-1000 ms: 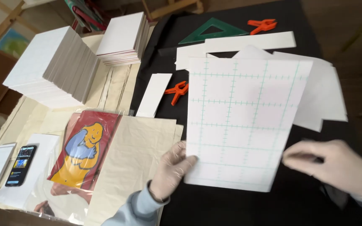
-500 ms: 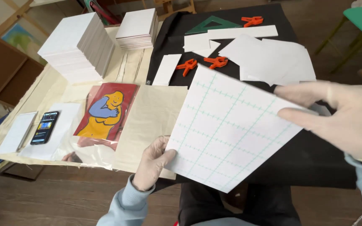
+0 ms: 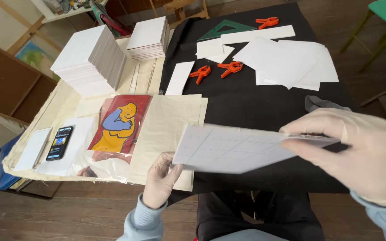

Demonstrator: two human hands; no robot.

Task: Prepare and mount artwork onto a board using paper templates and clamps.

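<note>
A white sheet with a pale green grid [image 3: 233, 149] is lifted off the black table cover [image 3: 251, 102] and tipped almost flat to my view. My left hand [image 3: 159, 180], in a thin pale glove, grips the sheet's near left corner. My right hand [image 3: 354, 151], gloved too, pinches its right edge between thumb and fingers, close to the camera. Both hands hold the same sheet above the table's near edge.
White paper pieces [image 3: 291, 64], two orange clamps [image 3: 217, 70], a third clamp [image 3: 266, 21] and a green triangle ruler [image 3: 224, 29] lie on the black cover. Left: two stacks of white boards [image 3: 90, 58], a bagged picture [image 3: 117, 122], a phone [image 3: 59, 143], cream cloth [image 3: 166, 129].
The grid sheet has been lifted off the table and tilted from facing me to nearly edge-on. My right hand has come closer to the camera.
</note>
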